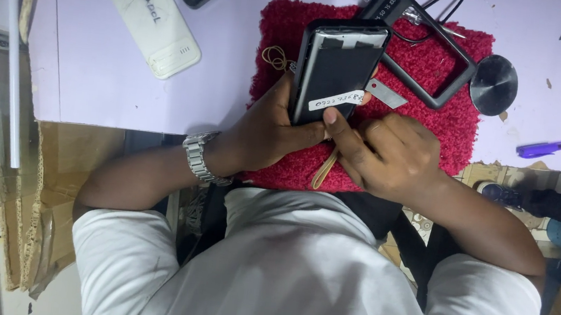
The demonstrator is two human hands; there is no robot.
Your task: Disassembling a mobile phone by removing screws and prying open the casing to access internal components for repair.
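We hold a black phone (335, 69) upright over the red mat (440, 91) on the table (95, 68). Our left hand (266, 128) is the grip clenched around its lower edge; our right hand (385, 151) presses a fingertip to its white label (336, 101). A metal blade (386, 93) lies just beside it.

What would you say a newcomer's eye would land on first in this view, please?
Most likely the bright red fuzzy mat in the middle of the pale lilac table. Above it the left hand grips an opened black phone with a white sticker, while the right hand presses a thumb at its lower edge. A white phone back cover lies upper left, and a black phone frame sits on the mat's upper right.
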